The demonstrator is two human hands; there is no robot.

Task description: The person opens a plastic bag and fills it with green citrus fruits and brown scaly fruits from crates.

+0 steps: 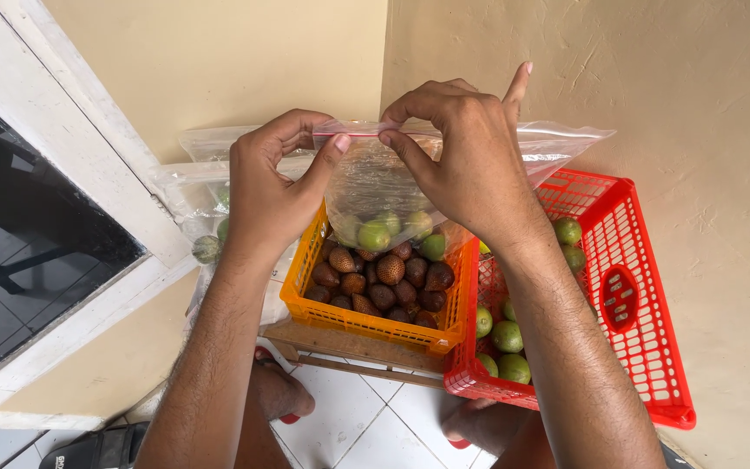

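Note:
A clear zip bag (375, 187) with several green limes at its bottom hangs above an orange basket (366, 323). My left hand (273, 187) pinches the bag's top edge at the left, thumb and fingers closed on the red-lined seal. My right hand (466, 161) pinches the same seal a little to the right, little finger raised. The orange basket holds several brown scaly salak fruits (390, 269). The bag's right end sticks out behind my right hand.
A red basket (644, 330) with green limes (507, 337) stands to the right against a beige wall. More filled clear bags (197, 187) lie at the left by a white window frame (88, 217). The orange basket rests on a wooden stool (349, 346) over white floor tiles; my feet show below.

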